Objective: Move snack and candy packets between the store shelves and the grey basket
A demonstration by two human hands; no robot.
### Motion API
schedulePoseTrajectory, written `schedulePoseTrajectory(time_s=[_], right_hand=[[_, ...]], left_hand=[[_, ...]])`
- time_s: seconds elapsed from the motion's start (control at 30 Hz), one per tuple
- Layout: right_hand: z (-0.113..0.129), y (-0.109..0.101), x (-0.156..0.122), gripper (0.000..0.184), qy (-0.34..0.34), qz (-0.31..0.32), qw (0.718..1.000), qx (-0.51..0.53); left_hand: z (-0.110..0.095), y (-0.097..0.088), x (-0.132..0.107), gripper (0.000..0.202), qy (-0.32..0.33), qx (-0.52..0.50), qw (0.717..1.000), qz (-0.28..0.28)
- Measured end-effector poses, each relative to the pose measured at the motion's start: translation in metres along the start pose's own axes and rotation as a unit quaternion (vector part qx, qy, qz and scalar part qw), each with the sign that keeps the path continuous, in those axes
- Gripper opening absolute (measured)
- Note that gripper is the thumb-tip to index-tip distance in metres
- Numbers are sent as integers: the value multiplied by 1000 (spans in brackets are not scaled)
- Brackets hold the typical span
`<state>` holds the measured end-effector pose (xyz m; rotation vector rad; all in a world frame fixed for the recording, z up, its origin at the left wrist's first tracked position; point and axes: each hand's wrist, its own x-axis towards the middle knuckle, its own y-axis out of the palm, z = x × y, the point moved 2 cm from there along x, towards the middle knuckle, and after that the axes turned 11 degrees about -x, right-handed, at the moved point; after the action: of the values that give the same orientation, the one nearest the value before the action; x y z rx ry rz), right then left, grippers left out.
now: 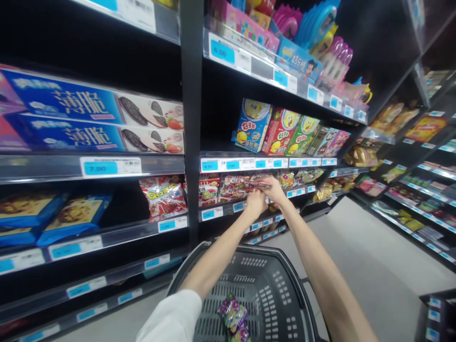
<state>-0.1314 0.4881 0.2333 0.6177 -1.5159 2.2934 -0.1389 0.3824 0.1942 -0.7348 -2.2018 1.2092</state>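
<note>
Both my arms reach out to a middle shelf of snack bags. My left hand (255, 203) is curled closed at the front of the shelf, right under a red and white snack bag (257, 182). My right hand (273, 188) is closed on the same bag from the right side. The bag sits among other red candy bags (208, 192) on that shelf. Below my arms hangs a dark grey shopping basket (281, 280) with a purple candy packet (233, 311) lying in it.
Black shelving runs along the left and far right. Blue cookie boxes (67, 102) fill the upper left shelf, and colourful cartoon boxes (276, 128) stand above the snack bags. Blue price tags (233, 165) line the shelf edges. A grey floor aisle (363, 247) opens to the right.
</note>
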Motion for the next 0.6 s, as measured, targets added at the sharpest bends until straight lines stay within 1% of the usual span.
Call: schedulePoseTrajectory(time_s=[0.07, 0.1, 0.17, 0.27, 0.4, 0.53, 0.6], right_hand=[[-4, -4, 1, 15, 18, 10, 995, -94], [-6, -4, 1, 14, 30, 23, 991, -125], [-7, -3, 3, 11, 54, 49, 986, -150], [-7, 4, 5, 13, 86, 54, 986, -133], [-8, 11, 3, 19, 116, 43, 986, -116], [-4, 3, -5, 21, 117, 33, 988, -97], [1, -4, -10, 26, 118, 7, 989, -91]], left_hand=[[-6, -2, -1, 34, -4, 16, 1000, -1], [-9, -3, -3, 32, -11, 26, 1000, -2], [-16, -7, -7, 32, -27, 44, 999, -7], [-23, -17, -15, 37, -29, 66, 997, -19], [-22, -27, -23, 38, -8, 87, 996, -24], [-19, -28, -28, 42, -6, 111, 993, -30], [-20, -25, -30, 42, -2, 123, 992, -27]])
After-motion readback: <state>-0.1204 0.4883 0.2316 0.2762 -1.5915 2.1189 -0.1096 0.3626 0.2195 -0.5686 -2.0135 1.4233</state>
